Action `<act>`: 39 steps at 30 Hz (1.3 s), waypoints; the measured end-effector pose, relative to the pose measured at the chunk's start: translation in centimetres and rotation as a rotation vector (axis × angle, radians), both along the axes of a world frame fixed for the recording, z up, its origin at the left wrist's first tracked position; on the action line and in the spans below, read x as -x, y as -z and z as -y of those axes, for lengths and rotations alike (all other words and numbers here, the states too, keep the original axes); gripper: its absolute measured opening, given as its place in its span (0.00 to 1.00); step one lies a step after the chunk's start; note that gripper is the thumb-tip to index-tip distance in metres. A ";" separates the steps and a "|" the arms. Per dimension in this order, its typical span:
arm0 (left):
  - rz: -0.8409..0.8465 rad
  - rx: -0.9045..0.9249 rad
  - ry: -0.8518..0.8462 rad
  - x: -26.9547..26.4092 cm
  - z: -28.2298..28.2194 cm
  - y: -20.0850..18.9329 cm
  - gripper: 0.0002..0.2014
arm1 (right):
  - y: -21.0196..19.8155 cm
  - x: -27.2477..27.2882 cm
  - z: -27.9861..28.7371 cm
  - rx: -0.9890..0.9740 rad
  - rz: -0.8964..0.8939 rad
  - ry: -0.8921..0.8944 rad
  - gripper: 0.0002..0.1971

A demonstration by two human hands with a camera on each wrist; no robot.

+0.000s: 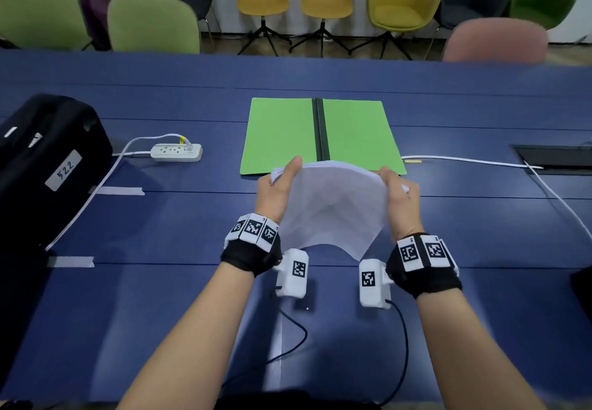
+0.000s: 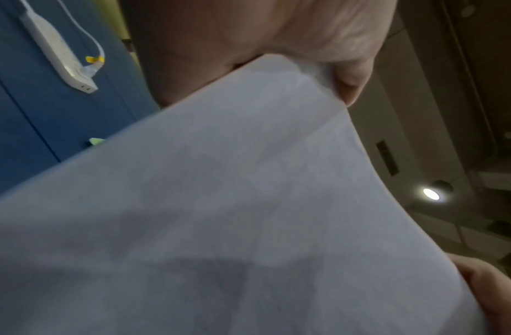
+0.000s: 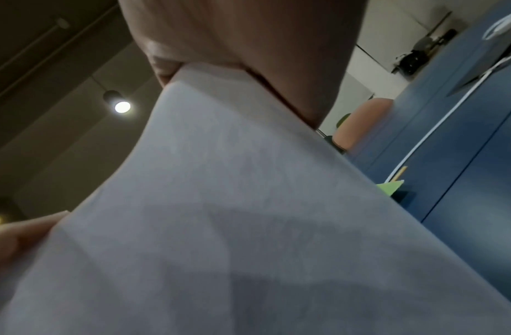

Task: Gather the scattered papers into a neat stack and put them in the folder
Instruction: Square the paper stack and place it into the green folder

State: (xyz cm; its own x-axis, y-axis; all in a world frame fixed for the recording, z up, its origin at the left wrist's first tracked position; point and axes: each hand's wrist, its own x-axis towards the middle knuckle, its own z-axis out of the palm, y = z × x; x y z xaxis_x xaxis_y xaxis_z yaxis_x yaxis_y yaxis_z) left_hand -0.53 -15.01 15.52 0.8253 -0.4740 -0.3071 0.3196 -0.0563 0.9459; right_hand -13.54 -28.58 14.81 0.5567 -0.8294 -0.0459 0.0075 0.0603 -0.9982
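A stack of white papers point(image 1: 333, 204) is held up off the blue table, bowed, just in front of the folder. My left hand point(image 1: 282, 185) grips its left edge with the thumb on top. My right hand point(image 1: 398, 196) grips the right edge the same way. The green folder point(image 1: 282, 134) lies open and flat on the table beyond the hands, a dark spine down its middle. The paper sheet point(image 2: 219, 215) fills most of the left wrist view, and the same sheet point(image 3: 248, 226) fills the right wrist view, with a corner of the folder point(image 3: 390, 187) peeking past it.
A white power strip point(image 1: 176, 152) with its cord lies left of the folder. A black case point(image 1: 48, 159) sits at the table's left edge. A white cable point(image 1: 474, 162) runs right toward a floor-box opening point(image 1: 554, 156). Chairs line the far side.
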 end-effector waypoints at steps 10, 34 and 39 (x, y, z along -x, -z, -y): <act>0.161 -0.018 0.134 -0.5 0.5 -0.5 0.22 | -0.4 -0.2 0.8 0.162 -0.108 -0.048 0.06; 0.105 -0.214 0.085 4.6 2.1 6.2 0.06 | 7.2 4.3 3.7 -0.140 -0.264 -0.130 0.07; 0.138 -0.263 0.009 3.2 2.0 5.8 0.03 | 6.9 2.4 4.9 -0.153 -0.292 -0.229 0.07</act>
State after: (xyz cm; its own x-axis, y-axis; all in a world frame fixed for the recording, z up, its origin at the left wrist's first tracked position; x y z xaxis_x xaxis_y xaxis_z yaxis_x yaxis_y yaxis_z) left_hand -3.68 -16.97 9.71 0.8637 -0.4006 -0.3060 0.1877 -0.3078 0.9327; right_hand -15.94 -33.52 7.92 0.6717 -0.6566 -0.3431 -0.3065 0.1753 -0.9356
